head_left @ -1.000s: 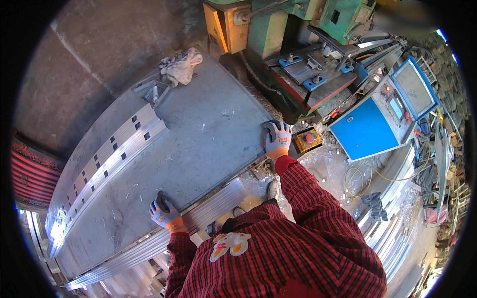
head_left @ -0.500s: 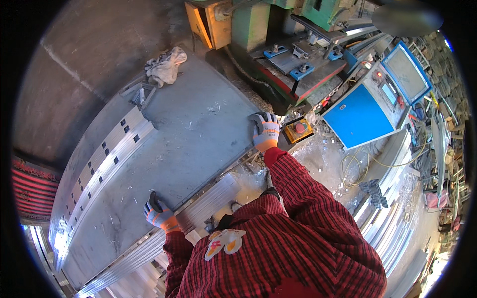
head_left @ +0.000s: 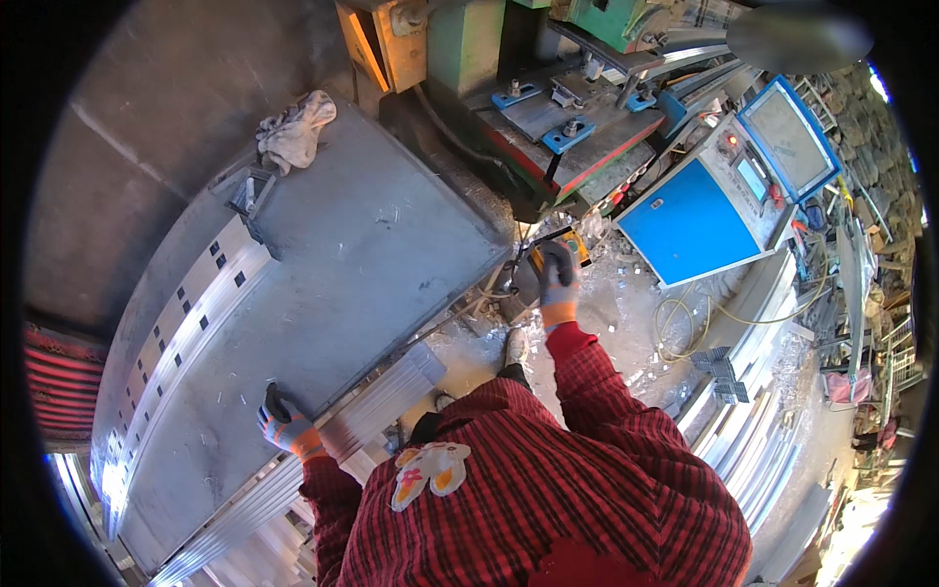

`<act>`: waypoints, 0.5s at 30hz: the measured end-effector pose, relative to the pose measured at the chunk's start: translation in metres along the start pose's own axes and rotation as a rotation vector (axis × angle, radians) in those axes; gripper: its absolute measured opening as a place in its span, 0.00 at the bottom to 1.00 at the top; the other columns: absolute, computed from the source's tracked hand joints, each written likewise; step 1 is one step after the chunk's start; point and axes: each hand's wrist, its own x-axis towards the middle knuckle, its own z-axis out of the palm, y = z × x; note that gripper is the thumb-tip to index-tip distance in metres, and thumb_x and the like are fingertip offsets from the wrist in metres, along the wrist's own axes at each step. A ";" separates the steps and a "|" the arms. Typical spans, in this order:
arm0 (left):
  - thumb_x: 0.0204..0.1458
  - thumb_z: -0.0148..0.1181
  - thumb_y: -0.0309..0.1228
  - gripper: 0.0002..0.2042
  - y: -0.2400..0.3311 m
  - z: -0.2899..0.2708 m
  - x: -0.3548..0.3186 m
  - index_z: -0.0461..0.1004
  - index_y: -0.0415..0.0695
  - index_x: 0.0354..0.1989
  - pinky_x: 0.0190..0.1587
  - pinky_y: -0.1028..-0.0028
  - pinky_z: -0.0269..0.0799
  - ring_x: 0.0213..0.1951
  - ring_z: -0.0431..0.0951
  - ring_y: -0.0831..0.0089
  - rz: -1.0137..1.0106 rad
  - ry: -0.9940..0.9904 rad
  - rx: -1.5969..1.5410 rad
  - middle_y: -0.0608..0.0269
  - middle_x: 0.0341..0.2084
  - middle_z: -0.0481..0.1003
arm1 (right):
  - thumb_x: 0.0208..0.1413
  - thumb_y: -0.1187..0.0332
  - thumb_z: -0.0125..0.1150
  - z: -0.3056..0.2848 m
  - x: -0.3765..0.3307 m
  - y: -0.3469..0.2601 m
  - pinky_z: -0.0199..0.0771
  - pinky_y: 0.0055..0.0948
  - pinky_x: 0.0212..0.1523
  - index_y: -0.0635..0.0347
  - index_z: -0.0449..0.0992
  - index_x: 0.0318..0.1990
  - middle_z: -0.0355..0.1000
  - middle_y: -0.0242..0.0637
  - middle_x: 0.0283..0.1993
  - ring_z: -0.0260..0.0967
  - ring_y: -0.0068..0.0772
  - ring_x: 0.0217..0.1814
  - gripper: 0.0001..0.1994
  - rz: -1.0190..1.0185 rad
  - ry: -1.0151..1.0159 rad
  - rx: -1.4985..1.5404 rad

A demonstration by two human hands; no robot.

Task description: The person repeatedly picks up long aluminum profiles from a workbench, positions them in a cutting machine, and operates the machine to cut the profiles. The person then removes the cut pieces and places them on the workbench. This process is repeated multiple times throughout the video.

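My left hand (head_left: 284, 421), in a grey and orange work glove, rests open on the near edge of the grey metal-topped table (head_left: 342, 284). My right hand (head_left: 559, 282), gloved the same way, is beyond the table's right corner, over a yellow control box (head_left: 580, 251). It covers part of the box, and the red button on top is hidden. How far its fingers are bent cannot be made out. Long silver metal profiles (head_left: 205, 308) with square holes lie along the table's far side, apart from both hands.
A crumpled cloth (head_left: 293, 132) lies at the table's far end. Behind stands a green press (head_left: 469, 49) with blue clamps (head_left: 569, 135) on its bed. To the right are a blue control cabinet (head_left: 690, 230), a loose yellow hose (head_left: 685, 328) and stacked metal lengths (head_left: 748, 411).
My right hand has left the table corner and moved right onto the yellow control box. My left hand stays on the table edge. The whole view has shifted slightly.
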 end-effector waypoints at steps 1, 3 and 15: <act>0.54 0.58 0.23 0.13 0.000 0.001 -0.001 0.81 0.43 0.47 0.49 0.64 0.74 0.43 0.80 0.60 -0.020 0.013 -0.080 0.57 0.41 0.80 | 0.58 0.79 0.55 -0.017 0.000 0.022 0.70 0.34 0.53 0.60 0.79 0.43 0.76 0.40 0.43 0.72 0.39 0.48 0.09 0.099 0.076 0.101; 0.54 0.59 0.23 0.13 0.008 0.005 -0.005 0.81 0.44 0.46 0.49 0.65 0.75 0.43 0.80 0.60 0.066 0.029 0.002 0.58 0.40 0.80 | 0.61 0.80 0.53 -0.047 0.007 0.029 0.71 0.33 0.51 0.60 0.79 0.44 0.76 0.40 0.43 0.73 0.36 0.47 0.10 0.059 0.072 -0.121; 0.53 0.60 0.28 0.11 0.044 0.009 -0.014 0.83 0.49 0.44 0.47 0.60 0.74 0.42 0.79 0.57 0.114 -0.010 0.282 0.59 0.39 0.80 | 0.56 0.66 0.58 -0.063 0.026 0.054 0.73 0.50 0.50 0.43 0.76 0.56 0.75 0.52 0.48 0.71 0.60 0.50 0.18 0.088 -0.261 -0.815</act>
